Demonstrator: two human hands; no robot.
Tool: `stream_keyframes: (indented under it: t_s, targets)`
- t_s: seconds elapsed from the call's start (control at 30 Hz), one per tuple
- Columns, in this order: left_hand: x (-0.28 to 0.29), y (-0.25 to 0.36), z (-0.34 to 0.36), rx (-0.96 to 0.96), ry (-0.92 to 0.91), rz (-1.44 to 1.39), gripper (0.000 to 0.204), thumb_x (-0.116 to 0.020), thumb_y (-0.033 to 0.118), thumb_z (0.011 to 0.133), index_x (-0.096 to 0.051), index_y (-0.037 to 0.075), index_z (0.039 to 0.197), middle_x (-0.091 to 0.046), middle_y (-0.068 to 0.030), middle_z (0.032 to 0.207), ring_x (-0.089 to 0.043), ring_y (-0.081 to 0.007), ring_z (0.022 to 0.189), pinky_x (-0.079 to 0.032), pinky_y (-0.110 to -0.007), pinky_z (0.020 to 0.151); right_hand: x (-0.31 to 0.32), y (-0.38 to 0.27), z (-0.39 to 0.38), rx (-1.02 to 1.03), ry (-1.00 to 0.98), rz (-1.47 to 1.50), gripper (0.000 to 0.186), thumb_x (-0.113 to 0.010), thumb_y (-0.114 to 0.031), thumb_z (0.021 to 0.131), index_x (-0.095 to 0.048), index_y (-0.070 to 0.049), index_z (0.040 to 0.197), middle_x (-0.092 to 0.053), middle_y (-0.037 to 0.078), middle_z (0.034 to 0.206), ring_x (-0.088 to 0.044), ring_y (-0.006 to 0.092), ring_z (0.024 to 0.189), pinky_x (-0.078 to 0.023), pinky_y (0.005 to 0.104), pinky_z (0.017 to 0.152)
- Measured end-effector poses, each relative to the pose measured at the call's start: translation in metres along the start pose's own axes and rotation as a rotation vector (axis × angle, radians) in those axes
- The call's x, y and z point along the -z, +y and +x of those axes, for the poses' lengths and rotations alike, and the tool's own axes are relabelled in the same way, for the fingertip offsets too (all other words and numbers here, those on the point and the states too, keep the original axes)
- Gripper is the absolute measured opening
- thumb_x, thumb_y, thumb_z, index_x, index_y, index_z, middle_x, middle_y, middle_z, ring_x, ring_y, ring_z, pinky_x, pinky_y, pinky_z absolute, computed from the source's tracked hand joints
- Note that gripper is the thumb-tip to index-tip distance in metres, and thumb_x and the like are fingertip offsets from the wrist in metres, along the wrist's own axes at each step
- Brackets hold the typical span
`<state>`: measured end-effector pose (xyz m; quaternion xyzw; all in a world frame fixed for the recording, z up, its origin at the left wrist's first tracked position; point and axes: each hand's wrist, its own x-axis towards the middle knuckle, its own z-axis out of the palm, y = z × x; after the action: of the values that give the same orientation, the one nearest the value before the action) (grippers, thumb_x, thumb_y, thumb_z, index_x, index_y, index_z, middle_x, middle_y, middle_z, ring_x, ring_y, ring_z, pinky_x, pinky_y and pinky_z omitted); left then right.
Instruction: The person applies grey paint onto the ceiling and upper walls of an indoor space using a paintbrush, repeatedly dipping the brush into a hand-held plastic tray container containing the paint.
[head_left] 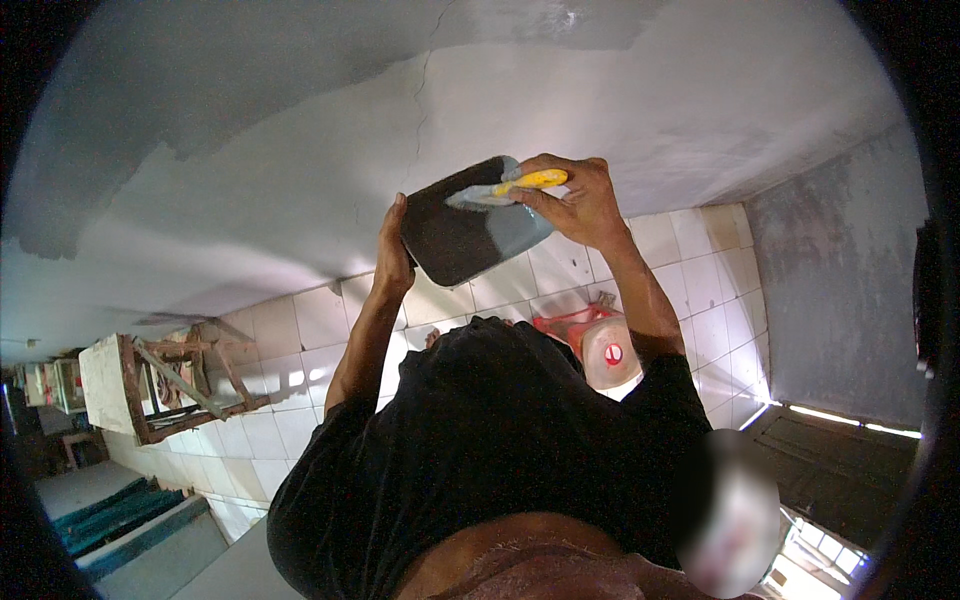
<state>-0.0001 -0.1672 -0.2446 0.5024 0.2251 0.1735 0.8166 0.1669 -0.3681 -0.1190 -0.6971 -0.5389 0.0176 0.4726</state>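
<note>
My left hand (393, 245) grips the left edge of a dark rectangular tray (440, 245) with rounded corners, its fingers partly hidden beneath. Grey paint (523, 226) lies along the tray's right side. A paintbrush (537, 181) with a yellow handle is pinched in my right hand (583, 203). Its grey-coated bristles point left over the inside of the tray; whether they touch the bottom I cannot tell. Beyond the tray rises a pale wall (330, 190), with a darker grey painted area (200, 90) across its upper left and a thin crack running down it.
Below my right forearm stand a red plastic item (568, 326) and a pale translucent container (605, 372) on the tiled floor (500, 287). At left is a worn wooden stand (128, 390). Teal cloth (115, 515) lies lower left. A grey wall (835, 270) closes the right side.
</note>
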Motion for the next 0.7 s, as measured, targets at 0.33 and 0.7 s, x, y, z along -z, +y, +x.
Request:
stream_keyframes:
  t_s: [0.33, 0.7]
  targets:
    - [0.009, -0.02, 0.0, -0.122, -0.003, -0.113, 0.061, -0.045, 0.054, 0.098, -0.056, 0.0, 0.123, -0.06, -0.0136, 0.121, -0.054, -0.0254, 0.113, -0.04, -0.041, 0.101, 0.033, 0.012, 0.002, 0.058, 0.196, -0.184, 0.022, -0.072, -0.025, 0.086, -0.071, -0.007, 0.098, -0.074, 0.007, 0.091, -0.072, 0.0199, 0.076, -0.055, 0.0303, 0.069]
    - [0.023, -0.013, -0.025, -0.165, 0.028, -0.163, 0.066, -0.043, 0.054, 0.097, -0.053, -0.003, 0.128, -0.059, -0.0169, 0.127, -0.055, -0.029, 0.117, -0.042, -0.042, 0.101, 0.212, -0.013, 0.133, 0.441, 1.209, 0.337, 0.015, -0.062, -0.007, 0.093, -0.062, 0.008, 0.094, -0.065, 0.012, 0.09, -0.068, 0.0211, 0.08, -0.063, 0.0382, 0.073]
